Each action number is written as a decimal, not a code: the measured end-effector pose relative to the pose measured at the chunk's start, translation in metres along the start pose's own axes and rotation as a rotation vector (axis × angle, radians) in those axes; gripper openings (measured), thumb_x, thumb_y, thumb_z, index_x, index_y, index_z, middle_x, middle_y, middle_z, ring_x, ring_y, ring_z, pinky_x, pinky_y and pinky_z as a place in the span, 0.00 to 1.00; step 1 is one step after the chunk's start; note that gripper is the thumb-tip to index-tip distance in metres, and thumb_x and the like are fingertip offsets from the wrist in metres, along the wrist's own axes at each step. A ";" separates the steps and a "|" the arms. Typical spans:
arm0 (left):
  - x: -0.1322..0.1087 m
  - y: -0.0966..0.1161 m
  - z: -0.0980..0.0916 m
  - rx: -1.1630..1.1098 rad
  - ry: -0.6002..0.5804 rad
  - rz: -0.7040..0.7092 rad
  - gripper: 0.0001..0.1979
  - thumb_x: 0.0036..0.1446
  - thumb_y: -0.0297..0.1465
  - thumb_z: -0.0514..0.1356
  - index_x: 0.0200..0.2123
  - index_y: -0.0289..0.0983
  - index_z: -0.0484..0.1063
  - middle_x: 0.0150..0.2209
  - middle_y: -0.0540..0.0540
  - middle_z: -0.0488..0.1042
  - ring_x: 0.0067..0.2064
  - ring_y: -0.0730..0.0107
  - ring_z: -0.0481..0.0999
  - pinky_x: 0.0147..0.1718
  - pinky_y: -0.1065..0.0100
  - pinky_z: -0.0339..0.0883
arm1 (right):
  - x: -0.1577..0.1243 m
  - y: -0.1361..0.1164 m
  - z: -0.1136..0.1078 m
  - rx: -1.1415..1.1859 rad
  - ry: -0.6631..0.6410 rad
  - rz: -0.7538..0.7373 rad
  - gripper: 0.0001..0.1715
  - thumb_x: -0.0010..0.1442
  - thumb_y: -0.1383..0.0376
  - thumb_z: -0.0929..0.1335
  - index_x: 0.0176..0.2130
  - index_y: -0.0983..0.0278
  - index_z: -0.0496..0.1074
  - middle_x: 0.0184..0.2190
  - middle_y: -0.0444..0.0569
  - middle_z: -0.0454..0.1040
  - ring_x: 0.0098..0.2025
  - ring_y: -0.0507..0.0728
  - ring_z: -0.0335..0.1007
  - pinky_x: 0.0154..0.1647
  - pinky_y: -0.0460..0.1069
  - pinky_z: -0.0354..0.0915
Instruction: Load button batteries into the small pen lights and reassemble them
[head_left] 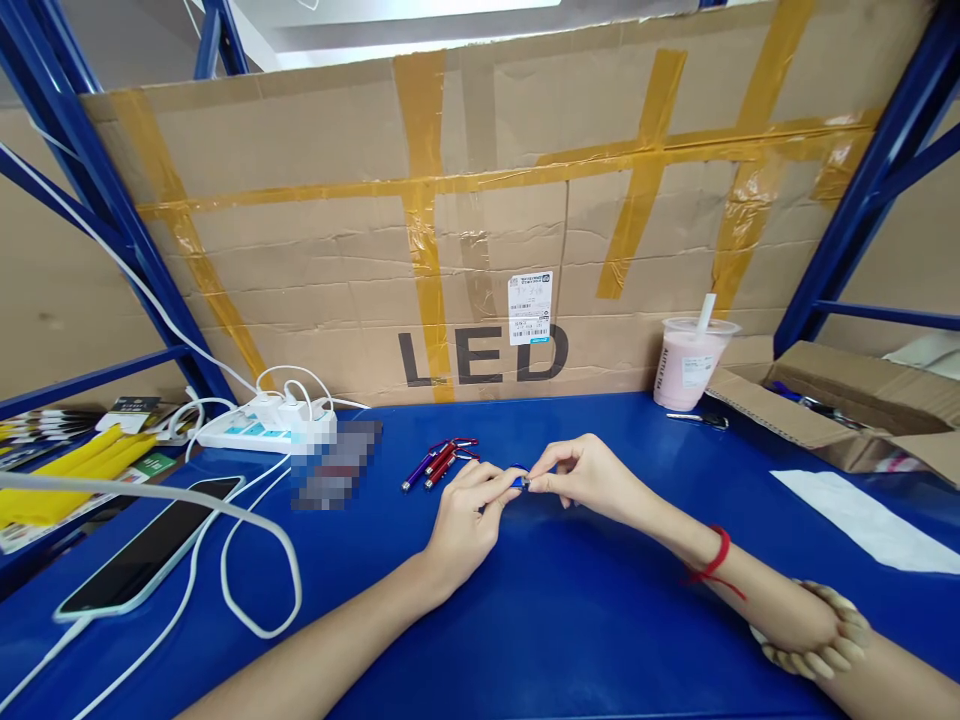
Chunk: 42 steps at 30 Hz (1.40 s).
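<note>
A taped cardboard sheet (480, 230) marked LED walls off the back of the blue table (570, 620) at twelve o'clock. An open carton (825, 400) sits at two o'clock, a phone (142, 550) on its cable at eight o'clock, and a pink drink cup (686, 365) at one o'clock. Purple and red pen torches (439, 462) lie loose at eleven o'clock of the hands, within easy reach. At the centre the left hand (465, 515) and right hand (589, 475) meet fingertip to fingertip, forearms on the table, probably for steadiness. Each pinches one end of a small blue piece (520, 480), mostly hidden; its long axis seems to run level, nine to three o'clock.
</note>
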<state>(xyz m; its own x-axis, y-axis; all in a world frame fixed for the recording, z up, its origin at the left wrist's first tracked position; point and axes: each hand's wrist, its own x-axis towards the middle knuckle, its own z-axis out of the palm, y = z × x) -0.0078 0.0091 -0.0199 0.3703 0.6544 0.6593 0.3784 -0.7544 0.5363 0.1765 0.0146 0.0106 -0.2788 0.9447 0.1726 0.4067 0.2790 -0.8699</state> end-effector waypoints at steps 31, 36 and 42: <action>0.010 0.007 0.001 -0.229 -0.133 -0.377 0.14 0.57 0.36 0.51 0.33 0.33 0.72 0.28 0.46 0.74 0.32 0.68 0.71 0.31 0.71 0.61 | 0.001 0.010 -0.011 -0.646 0.209 -0.704 0.16 0.60 0.56 0.64 0.32 0.60 0.78 0.31 0.43 0.74 0.26 0.43 0.67 0.25 0.39 0.55; 0.009 0.003 0.002 -0.287 -0.226 -0.335 0.10 0.57 0.35 0.52 0.32 0.34 0.67 0.24 0.50 0.69 0.29 0.71 0.69 0.32 0.71 0.61 | 0.002 0.008 -0.011 -0.475 0.090 -0.523 0.14 0.56 0.56 0.67 0.29 0.60 0.78 0.29 0.44 0.74 0.27 0.45 0.68 0.27 0.40 0.58; 0.005 0.002 0.002 -0.272 -0.248 -0.332 0.09 0.57 0.35 0.52 0.28 0.36 0.60 0.25 0.51 0.66 0.28 0.73 0.67 0.26 0.73 0.59 | 0.003 0.011 -0.007 -0.232 -0.014 -0.247 0.16 0.50 0.52 0.70 0.28 0.63 0.78 0.27 0.45 0.73 0.19 0.44 0.63 0.21 0.41 0.57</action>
<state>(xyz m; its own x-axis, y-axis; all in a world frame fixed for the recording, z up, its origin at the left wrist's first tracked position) -0.0035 0.0113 -0.0166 0.4710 0.8288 0.3021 0.2868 -0.4678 0.8360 0.1866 0.0219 0.0046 -0.4052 0.8416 0.3572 0.5121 0.5326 -0.6739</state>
